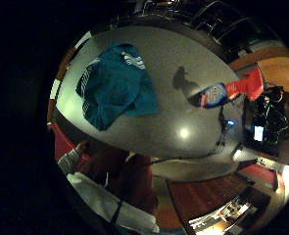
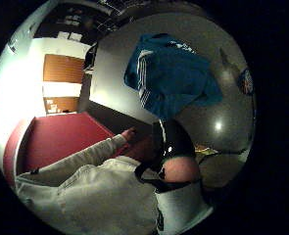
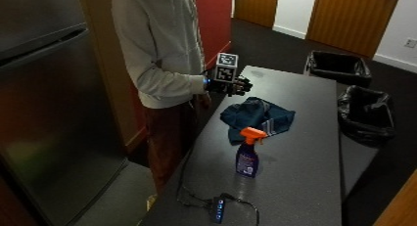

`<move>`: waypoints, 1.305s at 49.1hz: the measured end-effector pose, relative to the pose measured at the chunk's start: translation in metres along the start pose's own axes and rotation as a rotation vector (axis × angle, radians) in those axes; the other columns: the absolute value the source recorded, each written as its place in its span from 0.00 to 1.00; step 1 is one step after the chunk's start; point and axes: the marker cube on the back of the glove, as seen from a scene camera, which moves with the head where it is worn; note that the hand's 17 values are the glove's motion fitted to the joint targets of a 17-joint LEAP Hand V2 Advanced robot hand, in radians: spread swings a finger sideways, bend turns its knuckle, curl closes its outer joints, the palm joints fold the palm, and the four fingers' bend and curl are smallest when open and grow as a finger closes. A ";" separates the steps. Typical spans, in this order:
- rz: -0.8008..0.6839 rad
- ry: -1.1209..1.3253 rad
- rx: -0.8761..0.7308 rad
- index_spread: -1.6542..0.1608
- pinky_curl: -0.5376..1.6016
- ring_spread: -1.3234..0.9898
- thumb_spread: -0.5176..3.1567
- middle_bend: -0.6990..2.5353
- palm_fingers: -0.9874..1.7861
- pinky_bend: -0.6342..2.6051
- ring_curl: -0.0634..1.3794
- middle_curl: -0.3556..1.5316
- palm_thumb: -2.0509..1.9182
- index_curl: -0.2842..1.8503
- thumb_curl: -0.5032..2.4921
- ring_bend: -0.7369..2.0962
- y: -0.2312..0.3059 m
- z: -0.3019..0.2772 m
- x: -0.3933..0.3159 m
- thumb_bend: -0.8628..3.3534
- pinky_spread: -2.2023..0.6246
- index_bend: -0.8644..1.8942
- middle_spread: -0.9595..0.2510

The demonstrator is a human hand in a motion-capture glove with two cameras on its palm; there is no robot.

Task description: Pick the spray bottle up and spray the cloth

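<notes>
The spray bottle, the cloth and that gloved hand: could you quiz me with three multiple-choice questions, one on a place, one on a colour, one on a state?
1. Where does the spray bottle stand?
A. on the cloth
B. on the table, beside the cloth
C. in a bin

2. What colour is the bottle's trigger top?
A. orange
B. green
C. white

3. What is the gloved right hand doing?
A. gripping the bottle
B. pinching the cloth
C. raised above the table, holding nothing

Answers:
1. B, since the bottle is upright on the grey table, clear of the blue cloth.
2. A, as the top shows orange in the outside view.
3. C, as the hand is apart from both things.
</notes>
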 end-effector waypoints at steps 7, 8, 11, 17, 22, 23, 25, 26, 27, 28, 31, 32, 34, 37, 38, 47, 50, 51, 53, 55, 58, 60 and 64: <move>0.023 -0.003 0.022 0.73 0.32 0.58 0.32 0.28 0.41 0.30 0.08 0.24 0.67 0.20 0.23 0.32 0.008 0.000 0.011 0.28 0.83 0.39 0.78; 0.028 -0.003 0.029 0.73 0.32 0.58 0.33 0.28 0.41 0.30 0.08 0.25 0.67 0.20 0.23 0.32 0.009 -0.001 0.013 0.28 0.83 0.39 0.78; 0.044 -0.004 0.054 0.71 0.33 0.58 0.36 0.28 0.41 0.30 0.09 0.26 0.67 0.21 0.24 0.32 0.015 -0.003 0.020 0.27 0.84 0.39 0.78; 0.091 -0.027 0.118 0.70 0.34 0.59 0.38 0.28 0.41 0.30 0.10 0.28 0.68 0.23 0.25 0.33 0.028 -0.010 0.038 0.26 0.84 0.38 0.78; 0.158 -0.043 0.181 0.69 0.35 0.59 0.40 0.28 0.41 0.29 0.11 0.29 0.68 0.24 0.26 0.33 0.038 -0.018 0.062 0.25 0.85 0.38 0.78; 0.168 -0.046 0.191 0.69 0.35 0.59 0.40 0.28 0.41 0.29 0.12 0.30 0.68 0.24 0.26 0.33 0.040 -0.019 0.065 0.25 0.85 0.38 0.78; 0.190 -0.055 0.214 0.69 0.35 0.59 0.40 0.28 0.41 0.29 0.12 0.30 0.69 0.25 0.27 0.33 0.044 -0.020 0.071 0.24 0.85 0.38 0.78; 0.202 -0.061 0.228 0.69 0.36 0.59 0.40 0.28 0.41 0.29 0.12 0.30 0.69 0.25 0.27 0.33 0.046 -0.020 0.074 0.24 0.85 0.38 0.78; 0.215 -0.068 0.244 0.69 0.36 0.59 0.40 0.28 0.42 0.29 0.13 0.31 0.69 0.25 0.27 0.33 0.048 -0.020 0.077 0.24 0.85 0.37 0.78; 0.229 -0.076 0.261 0.69 0.36 0.58 0.40 0.29 0.42 0.29 0.13 0.31 0.69 0.25 0.27 0.33 0.051 -0.020 0.081 0.24 0.85 0.37 0.78; 0.266 -0.096 0.311 0.70 0.36 0.58 0.41 0.29 0.43 0.29 0.14 0.32 0.69 0.25 0.28 0.34 0.057 -0.020 0.091 0.23 0.85 0.37 0.77; 0.277 -0.102 0.324 0.70 0.36 0.58 0.41 0.29 0.44 0.29 0.14 0.32 0.69 0.25 0.28 0.34 0.059 -0.019 0.095 0.23 0.85 0.37 0.77; 0.302 -0.115 0.350 0.70 0.37 0.58 0.41 0.30 0.44 0.29 0.15 0.33 0.69 0.25 0.28 0.34 0.063 -0.019 0.103 0.23 0.85 0.36 0.76; 0.345 -0.139 0.396 0.70 0.37 0.58 0.41 0.30 0.44 0.29 0.16 0.33 0.70 0.25 0.28 0.35 0.068 -0.018 0.117 0.22 0.84 0.36 0.76; 0.360 -0.149 0.412 0.71 0.37 0.58 0.41 0.30 0.44 0.29 0.16 0.33 0.70 0.25 0.29 0.35 0.069 -0.018 0.121 0.22 0.84 0.36 0.76; 0.476 -0.288 0.562 0.74 0.39 0.57 0.41 0.31 0.43 0.30 0.19 0.35 0.70 0.23 0.29 0.37 0.077 -0.011 0.147 0.21 0.84 0.34 0.76; 0.501 -0.329 0.609 0.75 0.39 0.57 0.41 0.31 0.43 0.30 0.20 0.35 0.70 0.23 0.30 0.37 0.077 -0.009 0.155 0.20 0.84 0.35 0.75; 0.509 -0.340 0.624 0.75 0.40 0.57 0.41 0.31 0.42 0.30 0.20 0.35 0.70 0.23 0.30 0.38 0.076 -0.009 0.158 0.20 0.84 0.34 0.75; 0.523 -0.360 0.655 0.75 0.40 0.57 0.41 0.31 0.42 0.31 0.21 0.36 0.70 0.23 0.30 0.38 0.074 -0.008 0.165 0.20 0.84 0.35 0.76; 0.535 -0.381 0.686 0.76 0.40 0.57 0.41 0.31 0.42 0.31 0.21 0.36 0.70 0.22 0.30 0.38 0.072 -0.007 0.171 0.20 0.84 0.35 0.76; 0.552 -0.416 0.719 0.76 0.40 0.58 0.41 0.31 0.41 0.31 0.21 0.36 0.70 0.22 0.30 0.38 0.066 -0.002 0.179 0.20 0.84 0.35 0.76; 0.567 -0.441 0.731 0.76 0.41 0.58 0.41 0.31 0.41 0.31 0.22 0.36 0.70 0.22 0.30 0.39 0.062 0.001 0.183 0.20 0.83 0.35 0.77; 0.598 -0.498 0.746 0.77 0.41 0.58 0.41 0.31 0.41 0.31 0.22 0.36 0.69 0.22 0.30 0.39 0.052 0.009 0.190 0.20 0.83 0.35 0.77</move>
